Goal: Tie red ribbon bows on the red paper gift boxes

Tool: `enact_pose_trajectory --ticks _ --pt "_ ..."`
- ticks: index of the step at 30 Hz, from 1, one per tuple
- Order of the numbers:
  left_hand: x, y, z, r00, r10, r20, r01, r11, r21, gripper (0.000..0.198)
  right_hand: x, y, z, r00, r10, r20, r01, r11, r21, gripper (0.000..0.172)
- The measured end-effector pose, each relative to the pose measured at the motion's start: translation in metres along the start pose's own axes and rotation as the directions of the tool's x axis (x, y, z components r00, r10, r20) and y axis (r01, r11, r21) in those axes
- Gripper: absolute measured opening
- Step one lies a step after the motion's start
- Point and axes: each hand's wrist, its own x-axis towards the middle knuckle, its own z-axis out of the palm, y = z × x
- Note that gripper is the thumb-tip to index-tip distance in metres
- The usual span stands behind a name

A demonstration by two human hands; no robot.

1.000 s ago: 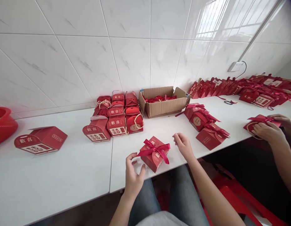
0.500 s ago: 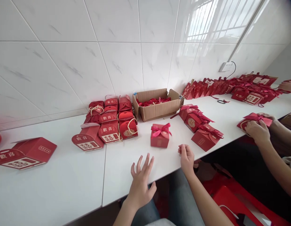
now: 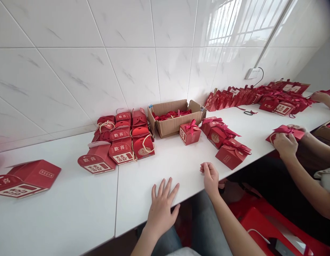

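My left hand (image 3: pixel 163 209) lies palm down at the table's front edge, fingers spread, holding nothing. To its right, my right hand (image 3: pixel 210 177) rests on the edge with its fingers curled in; I see nothing in them. Beyond both hands stands a small red gift box (image 3: pixel 190 134) tied with a pink-red ribbon bow, close to the front of an open cardboard box (image 3: pixel 178 126) of red ribbons (image 3: pixel 171 115). Two more bow-tied gift boxes, one farther back (image 3: pixel 216 132) and one nearer (image 3: pixel 232 154), sit to the right.
Red boxes (image 3: pixel 120 147), some with cord handles, stand in rows at left. A single red box (image 3: pixel 28 177) lies farther left. A co-worker's hands (image 3: pixel 287 142) hold a ribboned box at right. Many finished boxes (image 3: pixel 284 101) and black scissors (image 3: pixel 249 112) lie beyond.
The ribboned gift box has slid away from me toward the cardboard box and turned, showing its printed side. My left hand has lowered flat onto the table; my right hand has barely moved.
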Motion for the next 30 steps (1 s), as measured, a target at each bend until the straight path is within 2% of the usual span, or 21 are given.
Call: enact_pose_trajectory --ticks 4,7,9,11,14,16,18,22,24,27,30 --pt "0.000 0.000 0.000 1.000 0.004 -0.013 -0.004 1.000 0.006 0.063 0.000 0.003 -0.001 1.000 0.004 0.010 -0.004 1.000 -0.029 0.037" --pt "-0.001 0.000 0.001 1.000 0.010 -0.022 -0.009 1.000 0.005 0.063 0.007 0.001 0.004 0.991 0.061 0.118 -0.057 0.998 -0.035 0.037" --pt "-0.001 0.000 0.001 1.000 0.010 -0.022 -0.010 1.000 0.005 0.062 0.017 -0.004 0.015 0.949 0.105 0.298 -0.103 0.994 -0.023 0.037" --pt "-0.001 0.000 0.001 1.000 0.008 -0.018 -0.008 1.000 0.008 0.062 0.032 -0.010 0.033 0.870 0.110 0.480 -0.125 0.992 0.000 0.039" --pt "-0.001 0.000 0.001 1.000 0.002 -0.005 -0.002 1.000 0.010 0.063 0.061 -0.015 0.066 0.791 0.116 0.601 -0.173 0.984 0.037 0.046" --pt "-0.001 0.000 0.001 1.000 0.001 -0.004 -0.001 1.000 0.008 0.064 0.079 -0.011 0.086 0.780 0.175 0.601 -0.275 0.958 0.077 0.055" --pt "-0.002 0.000 0.001 1.000 0.000 -0.012 0.000 1.000 0.005 0.066 0.095 -0.002 0.099 0.806 0.215 0.551 -0.345 0.928 0.142 0.062" --pt "-0.003 0.000 0.000 1.000 0.002 -0.013 -0.002 1.000 -0.002 0.069 0.119 0.018 0.101 0.856 0.234 0.460 -0.373 0.898 0.236 0.062" --pt "-0.003 0.001 0.000 1.000 -0.001 -0.012 0.001 1.000 -0.007 0.069 0.130 0.023 0.094 0.866 0.254 0.431 -0.389 0.883 0.262 0.057" --pt "-0.002 0.002 -0.002 1.000 -0.009 -0.006 0.009 1.000 -0.014 0.068 0.143 0.022 0.086 0.879 0.272 0.392 -0.395 0.876 0.276 0.039" --pt "-0.002 0.003 -0.002 1.000 -0.017 0.001 0.017 1.000 -0.018 0.068 0.135 0.012 0.083 0.905 0.261 0.336 -0.355 0.898 0.259 0.025"
